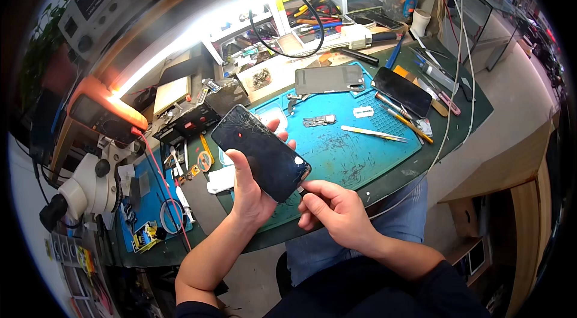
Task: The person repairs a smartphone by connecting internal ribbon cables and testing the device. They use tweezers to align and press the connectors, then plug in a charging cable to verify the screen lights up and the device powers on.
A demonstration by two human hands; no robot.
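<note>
A black smartphone (257, 151) with a cracked upper screen lies tilted in my left hand (251, 189), thumb along one edge and fingers behind it. A small red mark glows on its dark screen. At the phone's lower corner, the fingers of my right hand (336, 213) pinch the end of a charging cable (390, 210) against its bottom edge. The plug is mostly hidden by the fingers. Beneath the phone lies a blue repair mat (336, 156) bearing a small circuit board (319, 121), a razor blade (363, 112) and tweezers (374, 133).
Another dark phone (401, 91) and a grey phone panel (329, 79) lie farther back. Screwdrivers (396, 111) sit at the mat's right. An orange multimeter (105, 108) and a white microscope (90, 189) stand left. The cable loops up along the right.
</note>
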